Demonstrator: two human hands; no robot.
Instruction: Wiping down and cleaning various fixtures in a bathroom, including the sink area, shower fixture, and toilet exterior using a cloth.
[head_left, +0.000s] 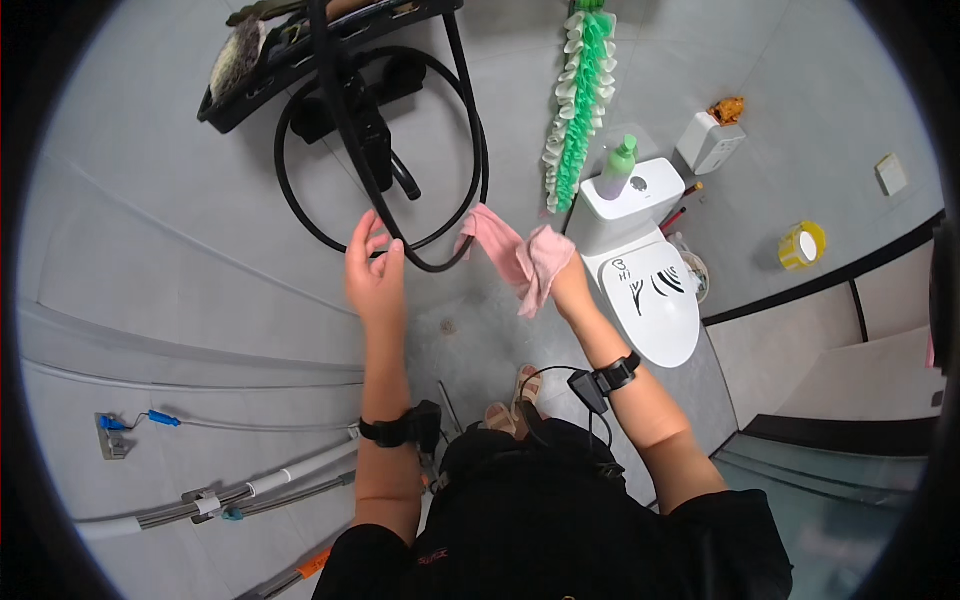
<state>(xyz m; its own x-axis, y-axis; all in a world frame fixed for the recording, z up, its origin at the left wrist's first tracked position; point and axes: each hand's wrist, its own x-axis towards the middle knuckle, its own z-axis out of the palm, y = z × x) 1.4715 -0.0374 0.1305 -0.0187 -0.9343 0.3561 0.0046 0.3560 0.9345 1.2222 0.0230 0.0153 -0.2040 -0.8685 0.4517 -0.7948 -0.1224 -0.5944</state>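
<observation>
My right hand (573, 289) grips a pink cloth (529, 262). The cloth's far end hangs against the right side of a looped black shower hose (433, 268). Beside the hose's left part is my left hand (375, 271), its fingers loosely curled and apart. The thumb and fingertips lie right at the hose; whether they press on it is unclear. Behind the loop, a black shower mixer (371, 139) is fixed to the grey tiled wall (187, 195). Part of my right hand's fingers is hidden by the cloth.
A black shelf (259, 90) carrying a brush (238, 60) juts out above the mixer. To the right stand a white toilet (656, 330), a green-topped pump bottle (619, 169) and a hanging green-and-white ruffled item (579, 112). Mop poles (247, 495) hang at lower left.
</observation>
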